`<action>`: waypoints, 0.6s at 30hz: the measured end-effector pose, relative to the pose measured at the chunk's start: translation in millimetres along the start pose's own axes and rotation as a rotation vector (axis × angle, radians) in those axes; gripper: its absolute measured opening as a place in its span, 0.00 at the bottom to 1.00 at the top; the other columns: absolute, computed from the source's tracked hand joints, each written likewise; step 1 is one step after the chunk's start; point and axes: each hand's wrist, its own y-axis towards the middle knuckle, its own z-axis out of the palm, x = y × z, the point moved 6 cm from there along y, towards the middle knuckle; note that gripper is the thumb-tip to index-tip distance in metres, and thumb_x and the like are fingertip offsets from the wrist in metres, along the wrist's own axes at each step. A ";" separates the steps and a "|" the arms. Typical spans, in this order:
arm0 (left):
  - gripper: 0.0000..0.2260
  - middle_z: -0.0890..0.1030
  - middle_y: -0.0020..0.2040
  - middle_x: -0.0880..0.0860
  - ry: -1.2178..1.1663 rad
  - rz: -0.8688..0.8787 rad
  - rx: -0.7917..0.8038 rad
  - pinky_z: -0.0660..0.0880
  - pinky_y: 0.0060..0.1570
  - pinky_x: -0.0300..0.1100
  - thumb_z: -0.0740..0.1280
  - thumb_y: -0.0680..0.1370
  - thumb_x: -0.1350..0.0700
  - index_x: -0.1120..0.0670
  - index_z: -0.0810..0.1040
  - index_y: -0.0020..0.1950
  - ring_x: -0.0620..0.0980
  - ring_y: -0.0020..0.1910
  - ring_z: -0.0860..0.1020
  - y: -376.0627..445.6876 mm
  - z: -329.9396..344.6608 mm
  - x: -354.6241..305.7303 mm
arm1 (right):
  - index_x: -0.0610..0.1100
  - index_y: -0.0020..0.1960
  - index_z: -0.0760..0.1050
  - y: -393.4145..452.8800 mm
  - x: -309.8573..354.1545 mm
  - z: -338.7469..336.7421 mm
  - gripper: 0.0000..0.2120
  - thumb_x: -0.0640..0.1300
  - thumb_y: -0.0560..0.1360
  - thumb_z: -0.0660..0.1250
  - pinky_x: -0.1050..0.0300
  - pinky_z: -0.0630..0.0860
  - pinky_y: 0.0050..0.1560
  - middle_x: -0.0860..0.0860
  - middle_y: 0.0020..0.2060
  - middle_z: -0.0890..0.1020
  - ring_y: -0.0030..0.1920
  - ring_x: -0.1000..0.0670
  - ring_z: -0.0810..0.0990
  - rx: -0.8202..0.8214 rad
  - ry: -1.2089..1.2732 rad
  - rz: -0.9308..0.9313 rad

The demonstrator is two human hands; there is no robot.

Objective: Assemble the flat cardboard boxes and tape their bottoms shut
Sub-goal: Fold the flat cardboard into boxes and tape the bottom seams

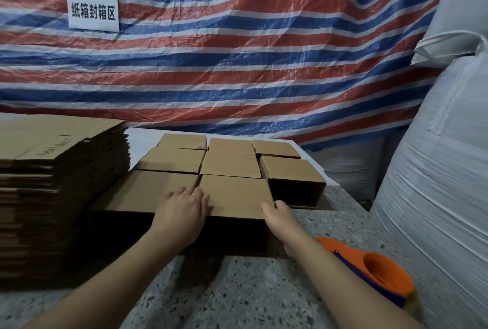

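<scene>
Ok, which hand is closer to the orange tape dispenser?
Right. The right hand grips the near box's right corner, just up-left of the tape dispenser. The left hand rests flat on the box top, farther left.

My tabletop (250,289) is speckled grey stone. On it, at my left, sits a tall stack of flat boxes (52,183); ahead stand the made-up boxes (229,165) in close rows, and at my right lies an orange tape dispenser (380,273).
</scene>
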 end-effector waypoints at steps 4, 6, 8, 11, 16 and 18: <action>0.18 0.78 0.61 0.52 -0.023 0.054 -0.109 0.70 0.61 0.47 0.50 0.83 0.48 0.54 0.75 0.61 0.53 0.62 0.75 -0.2 -30.2 0.2 | 0.41 0.71 0.67 5.2 17.6 -13.4 0.23 0.54 0.81 0.57 0.49 0.72 0.56 0.46 0.61 0.76 0.50 0.51 0.74 -0.091 -0.106 -0.081; 0.17 0.79 0.60 0.55 -0.005 0.070 -0.203 0.71 0.60 0.48 0.54 0.82 0.48 0.56 0.76 0.61 0.55 0.60 0.76 4.3 -59.9 5.5 | 0.43 0.72 0.67 6.6 31.5 -23.3 0.24 0.55 0.81 0.57 0.53 0.72 0.51 0.47 0.61 0.76 0.53 0.50 0.76 -0.143 -0.154 -0.121; 0.17 0.79 0.59 0.56 0.052 0.067 -0.299 0.72 0.61 0.50 0.57 0.82 0.48 0.57 0.76 0.61 0.55 0.58 0.77 11.4 -92.6 18.2 | 0.45 0.72 0.68 6.1 46.2 -31.5 0.23 0.55 0.80 0.58 0.55 0.72 0.45 0.48 0.61 0.76 0.53 0.49 0.77 -0.174 -0.185 -0.156; 0.17 0.79 0.57 0.56 0.183 -0.020 -0.302 0.73 0.59 0.51 0.56 0.82 0.46 0.58 0.75 0.60 0.55 0.56 0.76 29.1 -128.7 55.2 | 0.44 0.67 0.70 3.7 65.0 -37.7 0.20 0.54 0.79 0.58 0.52 0.72 0.50 0.48 0.60 0.76 0.55 0.47 0.76 -0.202 -0.218 -0.194; 0.23 0.72 0.68 0.61 0.399 -0.332 -0.018 0.66 0.66 0.57 0.57 0.82 0.45 0.60 0.70 0.69 0.61 0.67 0.70 58.2 -138.1 124.4 | 0.47 0.54 0.69 -0.7 82.7 -29.4 0.10 0.53 0.79 0.59 0.52 0.73 0.49 0.49 0.55 0.77 0.51 0.49 0.76 -0.194 -0.243 -0.245; 0.26 0.69 0.71 0.62 0.468 -0.452 0.122 0.66 0.68 0.56 0.57 0.82 0.44 0.60 0.66 0.73 0.62 0.69 0.68 57.7 -131.6 143.8 | 0.45 0.59 0.71 -3.0 87.8 -23.3 0.14 0.53 0.80 0.58 0.51 0.74 0.54 0.48 0.58 0.77 0.55 0.47 0.77 -0.178 -0.262 -0.255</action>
